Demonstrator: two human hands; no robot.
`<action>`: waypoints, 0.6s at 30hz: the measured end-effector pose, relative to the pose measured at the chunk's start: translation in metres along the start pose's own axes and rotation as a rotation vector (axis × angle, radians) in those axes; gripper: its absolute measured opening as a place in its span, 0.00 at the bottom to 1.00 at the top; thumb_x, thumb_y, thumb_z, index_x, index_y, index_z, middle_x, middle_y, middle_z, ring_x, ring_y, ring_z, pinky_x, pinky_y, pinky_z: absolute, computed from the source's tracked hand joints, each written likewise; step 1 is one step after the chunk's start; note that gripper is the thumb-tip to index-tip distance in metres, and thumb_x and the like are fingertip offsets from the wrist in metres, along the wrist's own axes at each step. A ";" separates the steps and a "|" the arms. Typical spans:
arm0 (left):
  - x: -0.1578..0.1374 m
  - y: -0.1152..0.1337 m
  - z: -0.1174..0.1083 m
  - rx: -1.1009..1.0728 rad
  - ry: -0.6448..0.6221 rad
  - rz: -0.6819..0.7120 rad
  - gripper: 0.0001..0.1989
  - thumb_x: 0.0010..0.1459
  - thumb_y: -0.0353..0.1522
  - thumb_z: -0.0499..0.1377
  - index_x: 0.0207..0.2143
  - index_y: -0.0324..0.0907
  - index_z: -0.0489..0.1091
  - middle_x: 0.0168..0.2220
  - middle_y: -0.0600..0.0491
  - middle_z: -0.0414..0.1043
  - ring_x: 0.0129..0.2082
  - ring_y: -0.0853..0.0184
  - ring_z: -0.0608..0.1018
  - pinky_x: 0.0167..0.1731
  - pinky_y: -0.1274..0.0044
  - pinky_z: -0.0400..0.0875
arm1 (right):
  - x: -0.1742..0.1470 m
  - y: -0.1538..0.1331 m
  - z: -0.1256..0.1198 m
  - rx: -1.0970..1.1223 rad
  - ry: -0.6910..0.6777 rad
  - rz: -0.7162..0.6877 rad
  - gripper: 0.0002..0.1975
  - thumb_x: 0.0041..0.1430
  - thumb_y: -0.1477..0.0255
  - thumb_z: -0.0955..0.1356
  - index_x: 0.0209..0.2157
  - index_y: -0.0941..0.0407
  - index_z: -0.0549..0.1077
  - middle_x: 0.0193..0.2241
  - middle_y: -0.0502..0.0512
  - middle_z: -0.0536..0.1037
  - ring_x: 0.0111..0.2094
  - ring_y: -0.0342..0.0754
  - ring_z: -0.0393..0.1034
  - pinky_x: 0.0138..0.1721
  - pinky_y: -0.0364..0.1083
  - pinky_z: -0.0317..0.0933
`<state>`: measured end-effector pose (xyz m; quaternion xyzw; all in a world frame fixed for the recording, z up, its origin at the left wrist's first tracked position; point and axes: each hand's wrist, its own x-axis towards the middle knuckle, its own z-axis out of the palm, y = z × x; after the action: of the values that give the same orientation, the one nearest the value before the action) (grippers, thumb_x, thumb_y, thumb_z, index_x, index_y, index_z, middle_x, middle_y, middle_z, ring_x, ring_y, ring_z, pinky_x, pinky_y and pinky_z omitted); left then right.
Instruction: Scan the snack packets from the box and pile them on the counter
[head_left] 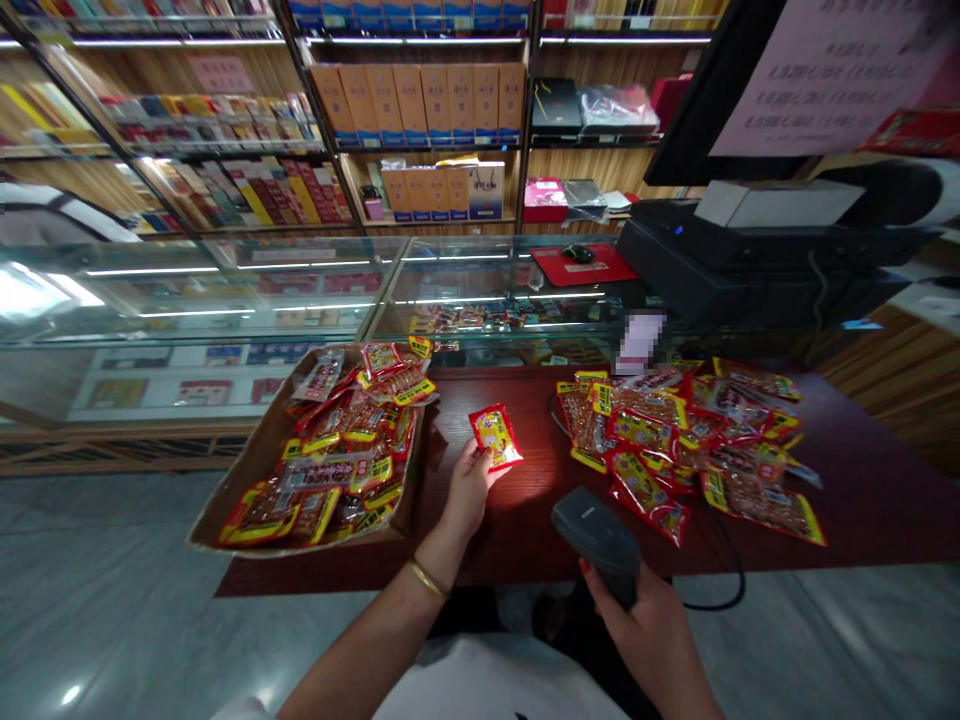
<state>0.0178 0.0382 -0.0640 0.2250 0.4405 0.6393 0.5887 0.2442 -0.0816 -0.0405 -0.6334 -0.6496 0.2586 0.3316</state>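
Observation:
Between the fingers of my left hand (471, 488) is a small red and yellow snack packet (495, 436), held up over the dark red wooden counter (450, 400). A patch of light falls on the wood around it. My right hand (654, 630) is wrapped round the handle of a dark grey barcode scanner (600, 535), whose head points toward the packet. To the left stands a shallow cardboard box (409, 490) heaped with similar packets (341, 430). On the right, a loose pile of packets (645, 430) lies on the counter.
A black cable (727, 600) loops over the counter's front edge at the right. Behind the counter are a glass display case (300, 290), a red mat (551, 265) with a mouse (577, 253), and a black monitor (682, 110) above dark equipment (720, 265). Shelves of boxes (420, 100) line the wall.

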 end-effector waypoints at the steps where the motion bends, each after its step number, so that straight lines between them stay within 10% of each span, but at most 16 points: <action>1: 0.000 0.000 0.000 0.006 0.004 -0.005 0.19 0.48 0.38 0.70 0.41 0.40 0.72 0.40 0.49 0.78 0.43 0.59 0.80 0.50 0.60 0.75 | 0.000 0.001 0.000 -0.004 0.008 -0.006 0.16 0.62 0.59 0.67 0.40 0.55 0.81 0.31 0.58 0.86 0.34 0.59 0.84 0.39 0.51 0.76; 9: -0.001 0.005 -0.002 0.021 -0.012 -0.018 0.21 0.50 0.39 0.68 0.45 0.41 0.73 0.45 0.50 0.79 0.42 0.63 0.81 0.49 0.67 0.75 | 0.006 -0.015 -0.007 0.063 -0.017 0.020 0.14 0.63 0.62 0.67 0.40 0.54 0.80 0.34 0.57 0.86 0.37 0.57 0.83 0.40 0.49 0.75; 13: -0.001 0.009 0.002 0.116 -0.005 -0.096 0.17 0.52 0.38 0.65 0.44 0.41 0.75 0.41 0.51 0.80 0.35 0.67 0.80 0.33 0.78 0.74 | 0.006 -0.016 -0.011 0.112 0.004 0.034 0.12 0.62 0.64 0.67 0.40 0.54 0.80 0.34 0.56 0.86 0.36 0.57 0.83 0.39 0.48 0.75; 18: 0.014 0.008 0.059 0.252 -0.151 -0.219 0.13 0.51 0.36 0.65 0.39 0.41 0.76 0.31 0.53 0.78 0.24 0.71 0.75 0.20 0.82 0.64 | 0.001 -0.006 -0.019 0.076 0.077 0.070 0.16 0.62 0.59 0.66 0.37 0.54 0.81 0.25 0.55 0.84 0.27 0.56 0.81 0.36 0.48 0.74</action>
<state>0.0583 0.0694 -0.0306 0.2950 0.4937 0.4924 0.6532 0.2546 -0.0825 -0.0234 -0.6522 -0.6035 0.2701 0.3708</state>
